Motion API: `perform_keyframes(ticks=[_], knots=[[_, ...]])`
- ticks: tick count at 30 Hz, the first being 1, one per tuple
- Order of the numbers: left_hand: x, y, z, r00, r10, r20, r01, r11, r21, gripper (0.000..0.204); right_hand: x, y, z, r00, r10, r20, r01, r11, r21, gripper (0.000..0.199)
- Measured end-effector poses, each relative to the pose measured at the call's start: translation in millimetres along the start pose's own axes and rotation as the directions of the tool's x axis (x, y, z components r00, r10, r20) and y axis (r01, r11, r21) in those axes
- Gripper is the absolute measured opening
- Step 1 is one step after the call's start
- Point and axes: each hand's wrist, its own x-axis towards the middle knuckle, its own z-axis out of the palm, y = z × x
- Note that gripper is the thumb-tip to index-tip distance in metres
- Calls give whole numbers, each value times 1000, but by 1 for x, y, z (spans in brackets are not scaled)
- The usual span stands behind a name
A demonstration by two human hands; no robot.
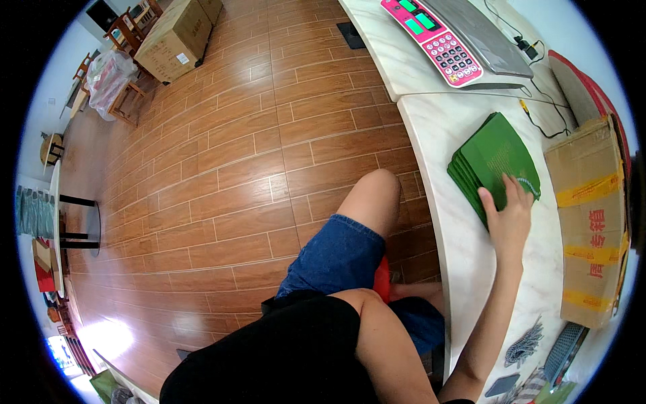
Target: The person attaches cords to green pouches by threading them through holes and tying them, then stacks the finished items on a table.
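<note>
Wood-plank floor to the left, glossy and reddish; white marble-look bench (431,135) curving along the right of the head view. On the bench, a fanned stack of green paper bags (491,165), flat, matte, thin-edged, lying between the bench's near edge and a cardboard box (589,215) taped in yellow. Right hand (508,219) laid flat on the stack's lower corner, fingers spread and pressing, gripping nothing. Left hand out of sight, so impossible to tell its state. Farther up, a pink-keyed weighing scale (447,37) with a steel pan.

Likely risks: smooth bags sliding apart under a sideways push, lower ones slipping off the bench edge; corners creasing under hard pressure.
</note>
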Motion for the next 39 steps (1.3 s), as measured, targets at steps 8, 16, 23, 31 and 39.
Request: perform_keyframes(ticks=[8, 16, 23, 31, 39], knots=[[-10, 11, -9, 998, -61, 15, 62, 997, -42, 28, -6, -13, 30, 998, -58, 3, 58, 992, -112, 62], [-102, 55, -139, 331, 186, -925, 747, 547, 378, 17, -10, 28, 14, 999, 47, 25, -52, 963, 265, 48], [-172, 49, -236, 356, 467, -809, 930, -262, 258, 54, 16, 113, 32, 681, 732, -21, -707, 665, 240, 30], [-177, 65, -284, 145, 327, -934, 989, -42, 139, 70, 32, 154, 84, 559, 682, 472, -821, 375, 430, 64], [-163, 75, -271, 130, -87, -988, 822, 566, 58, 56, -16, 97, 34, 609, 615, 501, -528, -157, 835, 77]])
